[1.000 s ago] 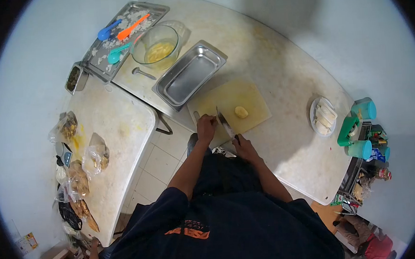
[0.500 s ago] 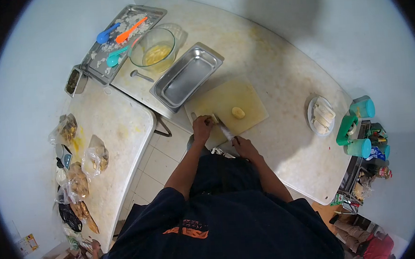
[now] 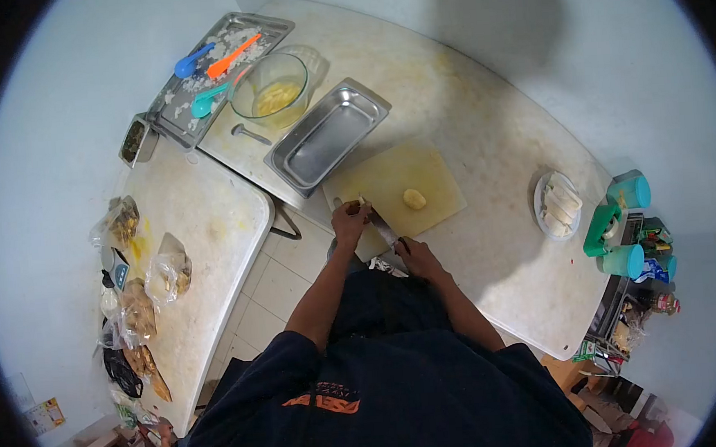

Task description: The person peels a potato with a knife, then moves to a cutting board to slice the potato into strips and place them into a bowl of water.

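My right hand (image 3: 417, 257) is closed around the handle of a knife (image 3: 384, 229), whose blade points toward my left hand over the cutting board (image 3: 447, 210). My left hand (image 3: 350, 221) pinches a small pale piece, which looks like peeled potato (image 3: 364, 200), close to the blade tip. The fingers partly hide this piece. A rounded pale-yellow chunk, apparently a peeled potato (image 3: 414, 199), lies apart on the board.
Beyond the board stand a steel pan (image 3: 328, 139) and a glass bowl (image 3: 269, 89) with yellow pieces. A spoon (image 3: 250, 135) lies beside them. A tray (image 3: 178, 128) holds scoops, far left. A plate (image 3: 551, 230) with white pieces sits right. Bagged food (image 3: 168, 272) lies on the left table.
The knife has drawn back slightly from the piece. My left fingers now hold the piece up at their tips. The view has shifted a little.
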Tool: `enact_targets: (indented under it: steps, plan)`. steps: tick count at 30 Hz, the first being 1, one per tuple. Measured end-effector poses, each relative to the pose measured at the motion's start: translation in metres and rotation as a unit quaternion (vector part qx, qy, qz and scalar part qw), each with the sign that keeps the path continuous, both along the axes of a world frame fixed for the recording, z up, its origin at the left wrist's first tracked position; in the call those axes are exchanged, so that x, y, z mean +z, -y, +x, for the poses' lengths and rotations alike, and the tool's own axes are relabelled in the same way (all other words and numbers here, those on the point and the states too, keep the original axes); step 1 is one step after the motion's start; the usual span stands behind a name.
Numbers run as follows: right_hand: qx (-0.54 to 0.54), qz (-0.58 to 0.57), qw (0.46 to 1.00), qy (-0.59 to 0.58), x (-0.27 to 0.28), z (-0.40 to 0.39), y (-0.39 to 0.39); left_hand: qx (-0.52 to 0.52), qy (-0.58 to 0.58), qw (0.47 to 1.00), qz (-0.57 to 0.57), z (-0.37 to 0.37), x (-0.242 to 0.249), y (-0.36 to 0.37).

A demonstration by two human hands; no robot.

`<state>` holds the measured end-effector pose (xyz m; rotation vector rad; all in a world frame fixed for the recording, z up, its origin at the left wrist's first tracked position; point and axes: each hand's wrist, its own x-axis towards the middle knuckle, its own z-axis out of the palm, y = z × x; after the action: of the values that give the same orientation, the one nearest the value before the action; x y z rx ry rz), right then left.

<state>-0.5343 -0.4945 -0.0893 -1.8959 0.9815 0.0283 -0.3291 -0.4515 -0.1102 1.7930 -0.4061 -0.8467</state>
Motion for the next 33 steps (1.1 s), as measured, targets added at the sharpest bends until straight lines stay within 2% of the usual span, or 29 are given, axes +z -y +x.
enact_targets:
  steps: [3,5,8,11,13,14,16,17,18,21,22,24,27,28,30,33]
  plan:
    - [-0.01,-0.007,1.0,-0.011,0.01,0.003,-0.001,0.056,-0.129,0.986,-0.085,0.004,0.001,-0.001]
    - [-0.016,-0.019,1.0,-0.001,0.007,0.005,0.002,0.116,-0.227,0.958,-0.133,0.008,0.006,0.004]
    - [-0.025,-0.064,0.997,0.031,0.002,0.006,0.003,0.134,-0.266,0.942,-0.152,0.02,0.011,0.009]
    - [-0.043,-0.019,0.999,0.027,0.015,0.005,0.007,0.134,-0.257,0.92,-0.262,0.059,0.005,0.024]
    - [-0.064,-0.03,0.997,0.022,0.016,0.004,0.007,0.157,-0.256,0.897,-0.323,0.106,0.011,0.045]
    - [-0.074,-0.036,0.996,0.02,0.016,0.003,0.007,0.053,-0.129,0.928,-0.346,0.132,0.049,0.051]
    - [-0.081,-0.055,0.995,0.028,0.012,0.0,0.006,0.197,-0.155,0.917,-0.31,0.166,0.102,0.079]
    - [-0.085,-0.064,0.994,0.032,0.01,-0.001,0.004,0.176,-0.108,0.915,-0.346,0.181,0.12,0.085]
    - [-0.087,-0.069,0.993,0.033,0.011,-0.002,0.003,0.187,-0.051,0.927,-0.323,0.185,0.145,0.092]
    - [-0.098,-0.082,0.991,0.045,0.012,-0.003,0.002,0.099,0.009,0.965,-0.241,0.209,0.132,0.099]
    - [-0.108,-0.088,0.989,0.053,0.01,-0.004,0.002,0.066,0.046,0.963,-0.256,0.2,0.123,0.095]
    - [-0.139,-0.102,0.983,0.064,0.007,-0.009,0.001,0.009,0.051,0.977,-0.208,0.169,0.097,0.089]
    - [-0.209,-0.121,0.967,0.077,0.002,-0.019,0.005,-0.068,0.007,0.982,-0.177,0.099,0.054,0.081]
    - [-0.238,-0.122,0.96,0.084,-0.003,-0.023,0.007,-0.097,0.007,0.982,-0.16,0.075,0.044,0.078]
    - [-0.303,-0.085,0.945,0.089,-0.002,-0.03,0.007,-0.189,0.108,0.972,-0.084,0.04,0.013,0.079]
    - [-0.391,-0.007,0.915,0.093,0.013,-0.034,0.006,-0.307,0.173,0.934,-0.057,-0.002,0.023,0.076]
